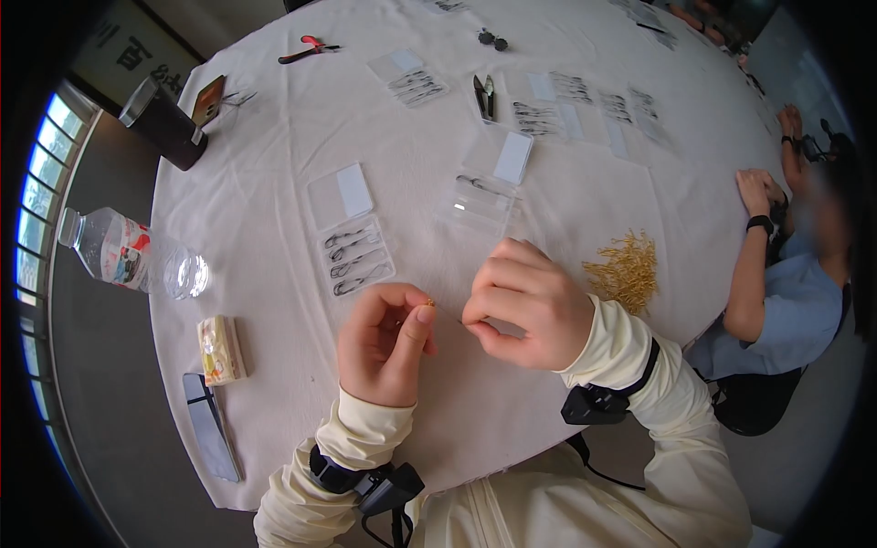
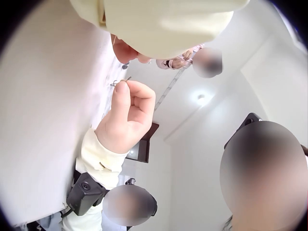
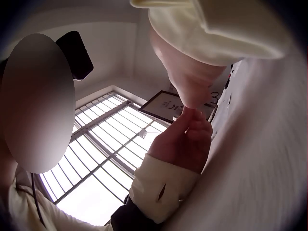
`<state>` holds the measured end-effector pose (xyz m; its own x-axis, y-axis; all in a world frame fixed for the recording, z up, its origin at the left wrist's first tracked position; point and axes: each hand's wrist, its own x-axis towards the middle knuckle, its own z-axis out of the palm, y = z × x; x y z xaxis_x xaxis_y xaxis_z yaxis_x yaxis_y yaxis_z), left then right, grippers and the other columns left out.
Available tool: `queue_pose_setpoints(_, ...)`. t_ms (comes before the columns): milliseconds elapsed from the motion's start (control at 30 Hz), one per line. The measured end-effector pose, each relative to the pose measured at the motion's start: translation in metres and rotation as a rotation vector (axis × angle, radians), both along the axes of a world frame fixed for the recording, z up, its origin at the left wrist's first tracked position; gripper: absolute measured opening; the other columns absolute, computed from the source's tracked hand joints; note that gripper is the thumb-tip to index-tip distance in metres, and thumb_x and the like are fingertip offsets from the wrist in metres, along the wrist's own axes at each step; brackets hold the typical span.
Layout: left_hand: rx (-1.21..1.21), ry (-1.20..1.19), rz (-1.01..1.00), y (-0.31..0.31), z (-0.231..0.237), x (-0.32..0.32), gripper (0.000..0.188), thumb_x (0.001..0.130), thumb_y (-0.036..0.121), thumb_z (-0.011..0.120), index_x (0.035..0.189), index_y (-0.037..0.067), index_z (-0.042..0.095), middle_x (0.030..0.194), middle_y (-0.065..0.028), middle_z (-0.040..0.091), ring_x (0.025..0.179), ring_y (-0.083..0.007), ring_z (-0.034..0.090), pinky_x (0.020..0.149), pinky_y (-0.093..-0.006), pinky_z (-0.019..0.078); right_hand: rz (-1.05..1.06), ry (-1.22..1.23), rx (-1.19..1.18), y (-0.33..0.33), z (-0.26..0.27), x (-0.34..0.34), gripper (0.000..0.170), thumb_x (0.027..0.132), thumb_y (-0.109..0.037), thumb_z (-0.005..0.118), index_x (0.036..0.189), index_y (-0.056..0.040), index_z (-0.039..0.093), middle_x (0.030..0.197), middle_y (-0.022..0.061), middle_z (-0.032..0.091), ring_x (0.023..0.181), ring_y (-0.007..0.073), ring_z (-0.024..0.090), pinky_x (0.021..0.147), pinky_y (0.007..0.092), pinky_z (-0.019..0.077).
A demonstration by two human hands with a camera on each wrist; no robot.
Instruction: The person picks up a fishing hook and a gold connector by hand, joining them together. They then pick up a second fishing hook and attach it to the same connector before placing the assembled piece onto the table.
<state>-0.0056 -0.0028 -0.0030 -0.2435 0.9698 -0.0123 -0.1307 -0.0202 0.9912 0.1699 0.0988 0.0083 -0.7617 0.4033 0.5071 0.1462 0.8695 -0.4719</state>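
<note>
Near the front of the table, my left hand point(image 1: 382, 342) pinches a small gold piece point(image 1: 429, 302) between thumb and forefinger. To its right, my right hand point(image 1: 530, 306) has its thumb and forefinger pressed together. A thin dark strand point(image 2: 128, 79) shows at the right fingertips in the left wrist view; its full shape is hidden. Beyond the left hand lies an open clear plastic box point(image 1: 393, 267) holding several dark looped strands point(image 1: 352, 258). Past the right hand is another open clear box point(image 1: 470, 219). A pile of thin gold pieces point(image 1: 626, 272) lies beside the right wrist.
At the left stand a water bottle point(image 1: 128, 251) and a dark tumbler point(image 1: 164, 123). A tissue pack point(image 1: 221, 350) and a phone point(image 1: 210, 425) lie near the left edge. Farther back are red-handled pliers point(image 1: 309, 49), snips point(image 1: 485, 97) and more boxes. Another person point(image 1: 786, 292) sits at the right.
</note>
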Motion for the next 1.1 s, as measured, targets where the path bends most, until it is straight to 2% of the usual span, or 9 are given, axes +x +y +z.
queue_pose_setpoints(100, -0.028, 0.059, -0.016, 0.001, 0.001, 0.002, 0.008, 0.096, 0.007, 0.060, 0.100, 0.002, 0.056, 0.085, -0.0009, 0.057, 0.069, -0.0063, 0.052, 0.062, -0.0205, 0.0432, 0.035, 0.040, -0.021, 0.003, 0.000, 0.003, 0.017, 0.065, 0.002, 0.072, 0.077, -0.0081, 0.065, 0.078, 0.0030, 0.058, 0.075, 0.0232, 0.053, 0.067, 0.0347, 0.0461)
queue_pose_setpoints(200, 0.064, 0.213, -0.051, 0.001, -0.006, -0.001, 0.006, 0.096, 0.008, 0.058, 0.096, 0.002, 0.055, 0.084, -0.0006, 0.054, 0.069, -0.0072, 0.049, 0.062, -0.0216, 0.0422, -0.003, 0.068, -0.078, 0.011, 0.005, 0.010, 0.009, 0.074, -0.004, 0.072, 0.078, -0.0078, 0.065, 0.078, 0.0021, 0.058, 0.073, 0.0200, 0.055, 0.067, 0.0324, 0.0459)
queue_pose_setpoints(333, 0.159, 0.349, -0.078, 0.001, -0.009, -0.002, 0.005, 0.094, 0.004, 0.059, 0.096, 0.002, 0.055, 0.087, -0.0005, 0.052, 0.071, -0.0062, 0.044, 0.065, -0.0205, 0.0386, -0.416, 0.107, -0.128, 0.039, 0.013, 0.030, 0.005, 0.079, -0.004, 0.070, 0.082, -0.0042, 0.066, 0.075, 0.0039, 0.061, 0.063, 0.0192, 0.056, 0.057, 0.0289, 0.0455)
queue_pose_setpoints(467, 0.168, 0.328, -0.089, 0.001, -0.008, -0.001, 0.005, 0.094, 0.003, 0.060, 0.095, 0.001, 0.055, 0.089, -0.0010, 0.051, 0.072, -0.0064, 0.044, 0.067, -0.0208, 0.0383, -0.563, -0.023, -0.111, 0.057, -0.005, 0.034, 0.009, 0.079, -0.008, 0.071, 0.086, -0.0049, 0.067, 0.075, 0.0040, 0.061, 0.076, 0.0220, 0.059, 0.068, 0.0336, 0.0477)
queue_pose_setpoints(500, 0.168, 0.328, -0.090, 0.001, -0.008, -0.001, 0.005, 0.094, 0.003, 0.060, 0.095, 0.001, 0.055, 0.089, -0.0010, 0.051, 0.072, -0.0064, 0.044, 0.067, -0.0208, 0.0383, -0.557, -0.058, -0.128, 0.059, -0.009, 0.033, 0.011, 0.078, -0.011, 0.073, 0.087, -0.0059, 0.068, 0.076, 0.0038, 0.060, 0.081, 0.0237, 0.059, 0.073, 0.0363, 0.0471)
queue_pose_setpoints(733, 0.148, 0.311, -0.092, 0.000, -0.006, 0.000, 0.005, 0.094, 0.002, 0.059, 0.095, 0.001, 0.055, 0.091, -0.0018, 0.052, 0.073, -0.0071, 0.045, 0.069, -0.0214, 0.0390, -0.564, -0.085, -0.005, 0.066, -0.020, 0.018, 0.009, 0.078, -0.008, 0.071, 0.083, -0.0055, 0.063, 0.077, 0.0034, 0.060, 0.077, 0.0246, 0.058, 0.072, 0.0369, 0.0461)
queue_pose_setpoints(933, 0.158, 0.292, -0.074, 0.000, -0.007, 0.000, 0.005, 0.095, 0.002, 0.058, 0.095, 0.001, 0.054, 0.091, -0.0018, 0.052, 0.075, -0.0077, 0.045, 0.069, -0.0222, 0.0394, -0.552, 0.176, 0.092, 0.051, 0.008, 0.016, 0.012, 0.077, -0.006, 0.070, 0.076, -0.0067, 0.058, 0.074, 0.0021, 0.057, 0.072, 0.0219, 0.057, 0.070, 0.0347, 0.0444)
queue_pose_setpoints(1033, 0.154, 0.288, -0.063, 0.000, -0.009, -0.002, 0.005, 0.095, 0.003, 0.058, 0.097, 0.002, 0.053, 0.091, -0.0017, 0.053, 0.075, -0.0079, 0.044, 0.069, -0.0224, 0.0396, -0.431, 0.108, 0.146, 0.036, 0.022, 0.026, 0.014, 0.077, -0.005, 0.071, 0.075, -0.0069, 0.057, 0.074, 0.0014, 0.058, 0.068, 0.0201, 0.056, 0.068, 0.0326, 0.0435)
queue_pose_setpoints(1100, 0.147, 0.282, -0.062, -0.001, -0.008, -0.001, 0.005, 0.096, 0.004, 0.057, 0.097, 0.002, 0.053, 0.090, -0.0017, 0.053, 0.075, -0.0080, 0.044, 0.069, -0.0225, 0.0396, -0.154, -0.105, -0.079, 0.026, 0.027, 0.031, 0.012, 0.077, -0.005, 0.071, 0.077, -0.0067, 0.060, 0.073, 0.0019, 0.058, 0.065, 0.0191, 0.056, 0.066, 0.0324, 0.0434)
